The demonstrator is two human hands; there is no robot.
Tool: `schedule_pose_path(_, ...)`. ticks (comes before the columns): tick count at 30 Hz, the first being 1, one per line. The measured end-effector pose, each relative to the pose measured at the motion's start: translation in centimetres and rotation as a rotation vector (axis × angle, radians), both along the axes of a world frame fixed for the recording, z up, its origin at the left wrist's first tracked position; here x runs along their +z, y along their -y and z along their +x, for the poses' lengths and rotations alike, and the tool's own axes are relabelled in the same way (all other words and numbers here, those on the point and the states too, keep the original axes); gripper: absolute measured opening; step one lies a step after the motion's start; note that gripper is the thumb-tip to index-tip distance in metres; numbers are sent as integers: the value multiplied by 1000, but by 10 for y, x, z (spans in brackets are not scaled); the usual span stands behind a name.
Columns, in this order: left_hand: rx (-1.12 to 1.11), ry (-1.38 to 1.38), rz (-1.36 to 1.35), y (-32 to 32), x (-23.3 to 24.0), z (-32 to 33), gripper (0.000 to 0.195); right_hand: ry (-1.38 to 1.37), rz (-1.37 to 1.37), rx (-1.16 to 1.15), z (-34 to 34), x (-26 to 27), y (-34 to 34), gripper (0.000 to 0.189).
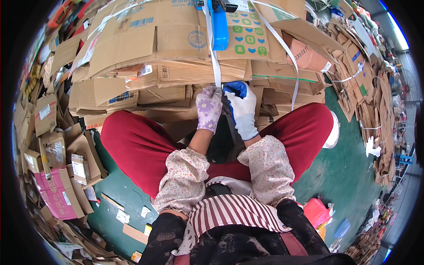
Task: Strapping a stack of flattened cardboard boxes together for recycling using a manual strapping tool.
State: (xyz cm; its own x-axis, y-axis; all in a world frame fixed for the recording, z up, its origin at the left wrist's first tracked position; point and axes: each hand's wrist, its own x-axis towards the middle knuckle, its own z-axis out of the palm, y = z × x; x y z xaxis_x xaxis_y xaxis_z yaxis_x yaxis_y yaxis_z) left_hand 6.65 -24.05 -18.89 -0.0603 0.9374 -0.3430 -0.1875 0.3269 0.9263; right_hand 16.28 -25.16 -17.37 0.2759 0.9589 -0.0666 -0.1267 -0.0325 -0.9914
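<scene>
A white strap (213, 61) runs down over the front of a large stack of flattened cardboard boxes (179, 43). At its lower end, my left hand (208, 106), in a purple floral glove, pinches the strap. Close beside it, my right hand (244, 106) wears a white glove with a blue palm. Its curled fingers meet at the strap's edge, and the fingertips are partly hidden. On top of the stack, against this strap, rests a blue tool (220, 31) with a black upper part. Another white strap (283, 44) hangs loosely over the stack's right side.
My bent knees flank the stack's front. Loose boxes, one of them pink (54, 192), pile up at left. Strapped cardboard bundles (354, 73) stand at right. On the green floor (334, 169) lie scraps, a red plastic bag (316, 212) and a white glove (372, 147) near the bundles.
</scene>
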Motion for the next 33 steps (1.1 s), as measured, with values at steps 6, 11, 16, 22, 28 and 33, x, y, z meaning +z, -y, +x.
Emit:
schedule_pose_path(6,-18,34,-16,0,6,-1,16,-95,54,-61,-7,-7,3,22)
schedule_pose_path(11,3,39,14,1,4,-1,16,-81,52,-66,-4,-9,4,23)
schedule_pose_path(16,8,196,-71,2,13,-2,17,-73,6,-34,3,-10,4,24)
schedule_pose_path(22,-1,176,-126,-1,16,-2,16,-161,105,-23,1,-16,3,22)
schedule_pose_path(28,9,168,-63,2,13,-2,14,30,71,-63,-4,-12,1,21)
schedule_pose_path(33,19,174,-84,2,15,-2,14,33,71,-37,-6,-8,-1,19)
